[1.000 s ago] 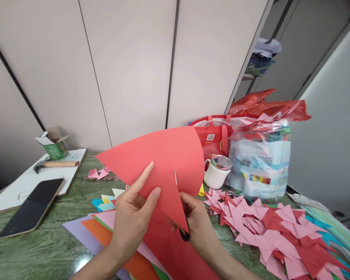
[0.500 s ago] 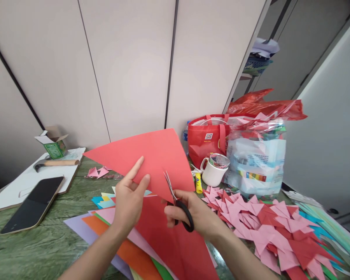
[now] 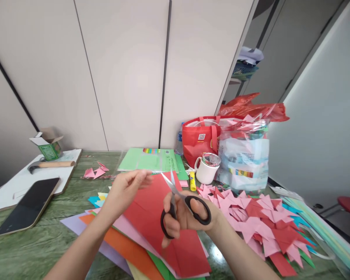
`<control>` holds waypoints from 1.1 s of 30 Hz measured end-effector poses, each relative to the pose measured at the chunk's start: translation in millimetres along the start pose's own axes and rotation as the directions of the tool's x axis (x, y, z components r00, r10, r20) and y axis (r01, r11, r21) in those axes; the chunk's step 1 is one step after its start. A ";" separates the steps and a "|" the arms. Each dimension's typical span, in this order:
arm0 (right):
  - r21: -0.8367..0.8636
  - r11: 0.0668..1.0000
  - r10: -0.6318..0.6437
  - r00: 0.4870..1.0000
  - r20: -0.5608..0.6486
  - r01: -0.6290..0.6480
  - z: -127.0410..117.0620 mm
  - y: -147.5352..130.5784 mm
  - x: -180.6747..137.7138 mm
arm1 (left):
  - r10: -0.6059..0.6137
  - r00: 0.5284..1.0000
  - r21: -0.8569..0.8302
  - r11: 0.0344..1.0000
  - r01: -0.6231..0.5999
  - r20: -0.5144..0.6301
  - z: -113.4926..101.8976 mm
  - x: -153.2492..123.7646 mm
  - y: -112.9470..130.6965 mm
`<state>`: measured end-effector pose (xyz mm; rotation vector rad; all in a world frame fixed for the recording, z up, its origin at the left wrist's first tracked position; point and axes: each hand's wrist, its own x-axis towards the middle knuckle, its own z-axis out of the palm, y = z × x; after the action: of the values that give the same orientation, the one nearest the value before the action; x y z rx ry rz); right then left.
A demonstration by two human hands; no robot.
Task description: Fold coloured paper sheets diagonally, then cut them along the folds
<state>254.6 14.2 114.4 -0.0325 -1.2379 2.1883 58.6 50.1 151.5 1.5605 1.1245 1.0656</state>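
Note:
My right hand (image 3: 185, 212) grips a pair of scissors (image 3: 200, 210) with black handles, fingers and thumb through the loops. The blades are spread apart and point up and away. To the left, my left hand (image 3: 131, 188) hovers over the red paper with its fingers stretched rightward, slightly blurred; I see nothing held in it. Below both hands lies red paper (image 3: 189, 252) on a fanned stack of coloured sheets, among them an orange sheet (image 3: 130, 249) and a lilac sheet (image 3: 72, 225).
Folded pink and red paper pieces (image 3: 256, 221) are heaped at right. Behind stand a white mug (image 3: 207, 171), a yellow glue stick (image 3: 192, 181), a red bag (image 3: 192, 144) and a green paper pack (image 3: 146, 159). At left are a phone (image 3: 29, 206) and a hammer (image 3: 52, 165).
The raised red sheet is down from in front of me, revealing the green pack. My left hand has let go of it. The scissors have opened wider and turned clear of the paper.

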 end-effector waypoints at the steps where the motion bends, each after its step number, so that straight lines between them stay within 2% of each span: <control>1: 0.004 1.000 0.003 1.000 0.004 -0.003 0.6 1.9 0.6 | 0.042 0.999 -0.105 0.994 -0.039 0.034 2.6 -5.2 6.8; 3: 0.006 1.000 0.011 1.000 0.001 -0.011 2.6 6.0 2.7 | 0.077 0.988 -0.259 0.965 -0.040 0.136 9.2 -15.7 17.3; 6: 0.006 1.000 0.007 1.000 -0.019 -0.007 6.4 12.0 7.6 | 0.033 0.968 -0.316 0.947 0.049 0.248 20.5 -28.2 24.1; 11: 0.019 0.999 0.030 0.996 -0.087 -0.028 12.4 19.1 15.8 | -0.096 0.985 -0.403 0.903 0.148 0.146 30.7 -35.0 26.2; 15: 0.070 0.997 0.049 0.988 -0.149 -0.039 16.0 23.3 19.6 | -0.219 0.964 -0.462 0.846 0.266 0.153 30.9 -34.3 26.8; 22: 0.118 0.993 0.041 0.986 -0.164 -0.022 15.9 31.6 22.3 | -0.350 0.930 -0.480 0.801 0.358 0.109 35.7 -34.0 18.9; 27: 0.119 0.993 0.044 0.984 -0.171 -0.024 16.3 32.5 20.5 | -0.351 0.928 -0.499 0.787 0.363 0.122 36.7 -33.6 15.7; 33: 0.114 0.993 0.032 0.984 -0.176 -0.012 17.9 31.1 19.0 | -0.284 0.954 -0.525 0.799 0.294 0.101 37.7 -34.1 20.0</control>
<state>218.1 -1.2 105.2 -0.1926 -1.0192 2.2172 91.3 6.8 158.3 0.9170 0.9091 1.0376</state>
